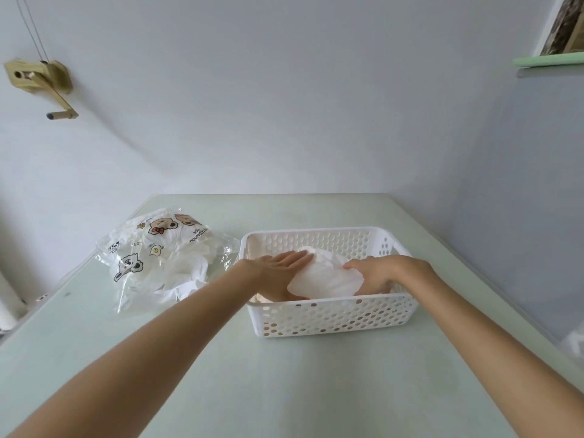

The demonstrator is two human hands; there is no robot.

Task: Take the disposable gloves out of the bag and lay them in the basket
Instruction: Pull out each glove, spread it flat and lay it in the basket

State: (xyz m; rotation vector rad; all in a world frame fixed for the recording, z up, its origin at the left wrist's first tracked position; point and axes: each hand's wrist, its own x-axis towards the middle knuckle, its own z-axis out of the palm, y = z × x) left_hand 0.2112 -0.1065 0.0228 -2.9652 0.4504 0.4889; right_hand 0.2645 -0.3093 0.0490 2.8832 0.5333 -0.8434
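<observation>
A white perforated basket (331,317) stands on the pale green table. Inside it lies a stack of translucent white disposable gloves (325,278). My left hand (281,268) lies flat with straight fingers against the stack's left side. My right hand (382,271) has curled fingers gripping the stack's right edge inside the basket. To the left of the basket lies the clear plastic bag (158,260) with cartoon prints. It is crumpled, and more white gloves show inside it.
The table (284,390) runs to a white wall at the back and a grey wall on the right. A wooden crank fixture (41,83) hangs on the left wall. A green shelf (550,60) sits high on the right.
</observation>
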